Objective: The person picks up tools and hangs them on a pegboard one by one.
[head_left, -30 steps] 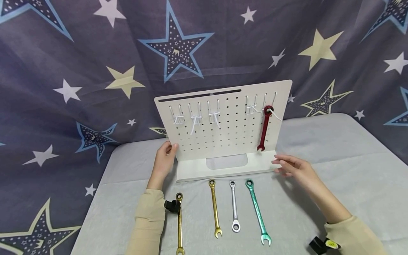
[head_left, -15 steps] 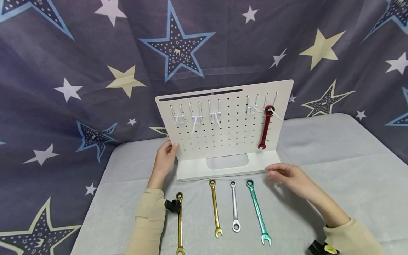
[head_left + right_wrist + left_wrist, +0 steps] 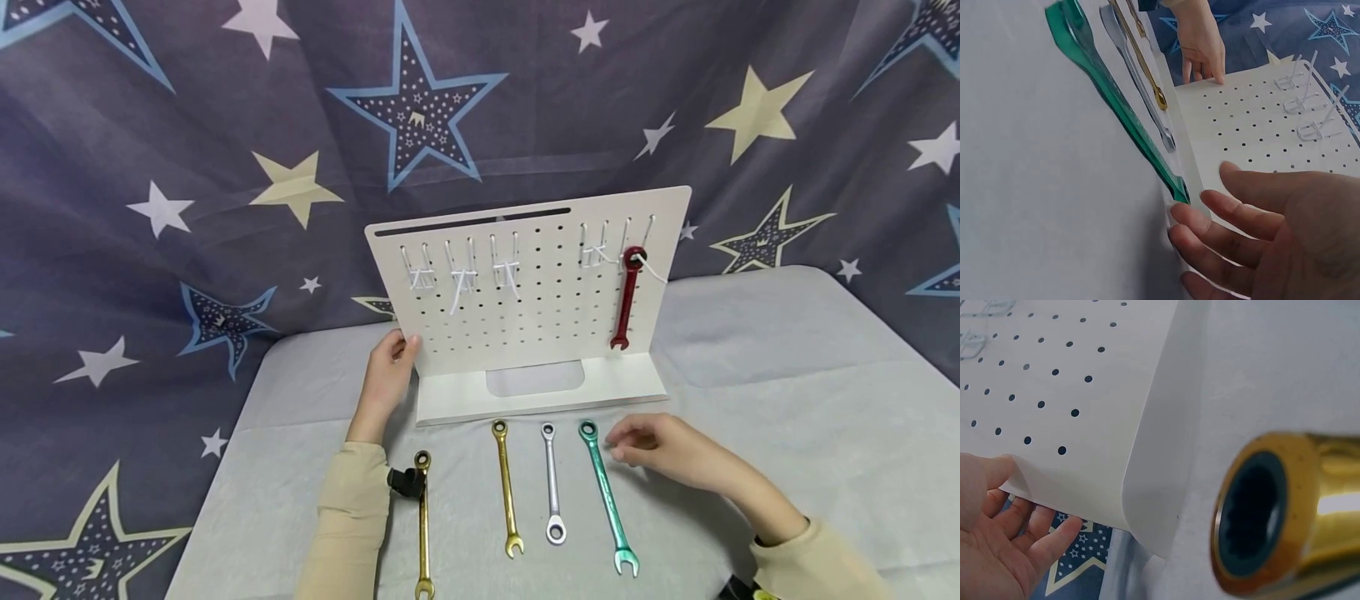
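Note:
My left hand (image 3: 384, 383) holds the left edge of a white pegboard (image 3: 487, 321), thumb on the front face and fingers behind, as the left wrist view shows. Just right of the ring end of a green ratchet wrench (image 3: 606, 496), my right hand (image 3: 667, 450) hovers with loosely bent fingers and nothing in them. In the right wrist view its fingertips (image 3: 1184, 215) come right up to that wrench's end. A silver wrench (image 3: 552, 483) and two gold wrenches, one in the middle (image 3: 506, 492) and one by the left sleeve (image 3: 423, 533), lie on the cloth.
On the pegboard's rightmost hook hangs a dark red wrench (image 3: 626, 304). Several other white wire hooks (image 3: 462, 275) carry thin white ties. The board's base (image 3: 450, 404) stands on a grey-covered table (image 3: 810, 400), before a star-patterned curtain (image 3: 525, 100).
My right hand has moved from the right end of the board's base down and left to beside the green wrench. The left hand stays on the board's edge.

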Action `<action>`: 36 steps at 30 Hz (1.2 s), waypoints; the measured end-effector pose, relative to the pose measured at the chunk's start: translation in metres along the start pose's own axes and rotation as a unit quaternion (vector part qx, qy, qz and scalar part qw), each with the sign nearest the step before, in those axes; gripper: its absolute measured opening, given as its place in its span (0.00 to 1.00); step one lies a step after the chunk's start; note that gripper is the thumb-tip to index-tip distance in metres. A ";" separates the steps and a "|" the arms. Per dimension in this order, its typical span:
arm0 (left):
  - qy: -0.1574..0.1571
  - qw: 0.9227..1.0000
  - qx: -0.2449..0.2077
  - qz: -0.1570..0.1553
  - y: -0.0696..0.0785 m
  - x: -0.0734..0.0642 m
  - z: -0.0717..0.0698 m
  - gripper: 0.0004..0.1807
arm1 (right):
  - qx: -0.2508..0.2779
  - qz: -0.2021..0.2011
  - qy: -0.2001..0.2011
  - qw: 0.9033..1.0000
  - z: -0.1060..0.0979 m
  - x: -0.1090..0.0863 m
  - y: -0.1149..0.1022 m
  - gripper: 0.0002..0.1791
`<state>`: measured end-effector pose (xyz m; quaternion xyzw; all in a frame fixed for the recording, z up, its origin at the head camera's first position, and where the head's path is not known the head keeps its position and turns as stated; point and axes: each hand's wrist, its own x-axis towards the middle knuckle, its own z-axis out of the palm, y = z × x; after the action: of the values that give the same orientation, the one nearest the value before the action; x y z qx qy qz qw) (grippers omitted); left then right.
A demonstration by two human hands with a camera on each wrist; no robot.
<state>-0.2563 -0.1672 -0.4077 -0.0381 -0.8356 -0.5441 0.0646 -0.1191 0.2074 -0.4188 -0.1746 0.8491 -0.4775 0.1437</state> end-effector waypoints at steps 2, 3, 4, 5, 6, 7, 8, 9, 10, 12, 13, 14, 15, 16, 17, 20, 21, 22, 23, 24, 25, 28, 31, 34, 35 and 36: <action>-0.001 1.000 0.000 0.000 0.000 0.000 0.000 0.18 | 0.004 -0.004 -0.010 1.000 0.004 0.000 0.000 0.09; 0.000 1.000 0.000 0.000 0.000 0.000 0.000 0.18 | 0.003 -0.007 -0.012 1.000 0.005 0.001 0.000 0.09; 0.000 1.000 0.000 0.000 0.000 0.000 0.000 0.18 | 0.003 -0.009 -0.012 1.000 0.007 0.001 0.000 0.09; 0.000 1.000 0.000 0.000 0.000 0.000 0.000 0.18 | -0.001 -0.009 -0.011 1.000 0.009 0.001 0.000 0.09; 0.000 1.000 -0.001 0.000 0.000 0.000 0.000 0.18 | -0.007 -0.007 -0.010 1.000 0.011 0.000 0.000 0.10; 0.000 1.000 -0.002 0.000 0.000 0.000 0.000 0.18 | -0.016 -0.005 -0.008 1.000 0.012 0.000 -0.001 0.10; 0.001 1.000 -0.002 0.001 0.000 0.000 0.000 0.17 | -0.025 -0.002 -0.007 1.000 0.014 -0.001 -0.002 0.11; 0.001 1.000 -0.003 0.000 0.000 0.001 0.000 0.17 | -0.036 -0.002 -0.004 0.999 0.015 -0.001 -0.002 0.12; 0.001 1.000 -0.003 0.000 0.001 0.001 0.001 0.17 | -0.047 0.000 -0.001 0.999 0.017 -0.001 -0.003 0.13; 0.000 1.000 -0.005 0.000 0.001 0.001 0.001 0.17 | -0.076 0.001 0.011 0.997 0.021 -0.002 -0.005 0.15; 0.000 1.000 -0.004 -0.001 0.001 0.001 0.001 0.17 | -0.091 0.002 0.021 0.996 0.022 -0.002 -0.006 0.15; 0.000 1.000 -0.003 -0.001 0.001 0.001 0.001 0.17 | -0.105 0.003 0.031 0.994 0.024 -0.003 -0.007 0.16; 0.000 1.000 -0.002 0.000 0.001 0.001 0.001 0.17 | -0.119 0.004 0.042 0.992 0.026 -0.003 -0.008 0.17; 0.000 1.000 -0.001 0.000 0.000 0.001 0.001 0.17 | -0.132 0.010 0.052 0.990 0.028 -0.003 -0.009 0.17; 0.000 1.000 -0.001 0.000 0.000 0.001 0.001 0.18 | -0.146 0.015 0.060 0.987 0.029 -0.003 -0.009 0.18; 0.001 1.000 0.000 0.000 -0.001 0.001 0.000 0.18 | -0.179 0.040 0.075 0.980 0.033 -0.003 -0.012 0.19; 0.001 1.000 0.000 -0.001 -0.001 0.001 0.000 0.18 | -0.188 0.052 0.077 0.978 0.034 -0.003 -0.013 0.20; 0.001 1.000 0.001 -0.001 -0.001 0.001 0.000 0.18 | -0.195 0.063 0.078 0.976 0.035 -0.003 -0.014 0.20; 0.001 1.000 0.000 -0.001 -0.001 0.001 0.000 0.18 | -0.201 0.074 0.079 0.974 0.035 -0.003 -0.015 0.20; 0.001 1.000 -0.001 -0.001 -0.001 0.001 0.000 0.18 | -0.204 0.084 0.078 0.972 0.036 -0.003 -0.016 0.20; 0.000 1.000 -0.001 -0.001 -0.001 0.001 0.000 0.18 | -0.206 0.092 0.077 0.971 0.036 -0.003 -0.017 0.20; -0.001 1.000 0.000 -0.002 -0.001 0.001 0.000 0.18 | -0.208 0.108 0.073 0.970 0.035 -0.003 -0.018 0.18; -0.002 1.000 0.002 -0.004 -0.002 0.000 0.000 0.18 | -0.217 0.115 0.074 0.966 0.033 -0.003 -0.018 0.15; -0.005 1.000 0.001 -0.004 -0.001 0.000 0.000 0.19 | -0.232 0.117 0.080 0.962 0.030 -0.004 -0.017 0.13; -0.006 1.000 0.000 -0.003 -0.001 0.000 0.000 0.19 | -0.236 0.118 0.081 0.961 0.030 -0.004 -0.016 0.12; -0.008 1.000 -0.001 -0.002 -0.001 0.000 0.001 0.19 | -0.238 0.118 0.082 0.960 0.029 -0.005 -0.016 0.12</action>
<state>-0.2565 -0.1670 -0.4086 -0.0407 -0.8359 -0.5444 0.0573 -0.1006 0.1796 -0.4191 -0.0624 0.9617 -0.2537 0.0830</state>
